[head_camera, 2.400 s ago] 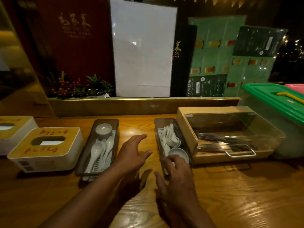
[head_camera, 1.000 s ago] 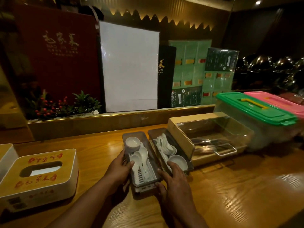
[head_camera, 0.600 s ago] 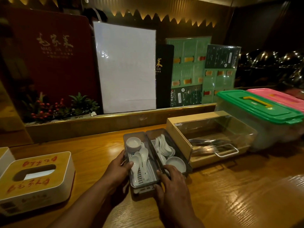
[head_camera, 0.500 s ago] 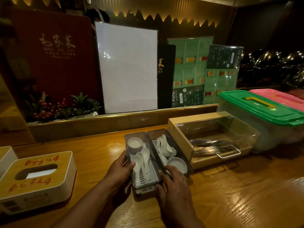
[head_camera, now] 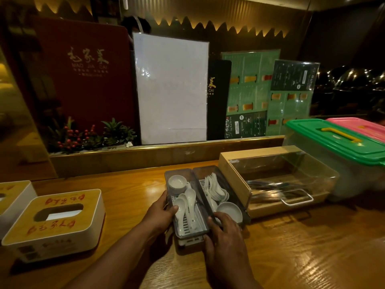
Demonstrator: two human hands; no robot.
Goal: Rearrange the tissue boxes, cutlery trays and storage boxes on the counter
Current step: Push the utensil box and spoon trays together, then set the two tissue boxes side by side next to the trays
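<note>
Cutlery trays now sit side by side on the desk (head_camera: 312, 257); the left tray (head_camera: 188, 217) has been slid rightward from its spot near the tissue box (head_camera: 54, 224) until it touches the right tray (head_camera: 218, 195); the left hand (head_camera: 160, 213) curls round its left wall, the right hand (head_camera: 224, 234) clasps its near right corner; grouping looks nearly done, with only squaring its near end left.

Two bare forearms entering from the lower edge, no sleeves visible, left hand (head_camera: 160, 211) and right hand (head_camera: 224, 236) both bare, no gloves, no rings, watch or wristband seen, short fingernails, dim warm lighting obscuring finer detail
</note>
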